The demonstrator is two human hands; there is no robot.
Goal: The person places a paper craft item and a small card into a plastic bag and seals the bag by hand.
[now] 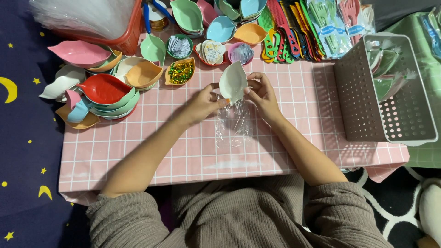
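While both hands' fingers pinch it, glossy white leaf-shaped dish (233, 81), crinkly clear bag (234, 123) beneath.

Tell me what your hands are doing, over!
Left hand and right hand both grip the white dish. Clear bag hangs under it. Nothing in the way on the table.

we count one white leaf-shaped dish (233, 81) held up, and one clear plastic bag (234, 123) under it. four small filled dishes sit in a row: one green with white slips (179, 46), one orange with glittery bits (180, 72), one red with heart-shaped pieces (211, 52), one pink with wrapped bits (240, 53). there is one perforated grey basket (363, 96) and one red basket (131, 34). the stacked leaf dishes (103, 92) and the combs (285, 30) are too many and too overlapped for us to count.
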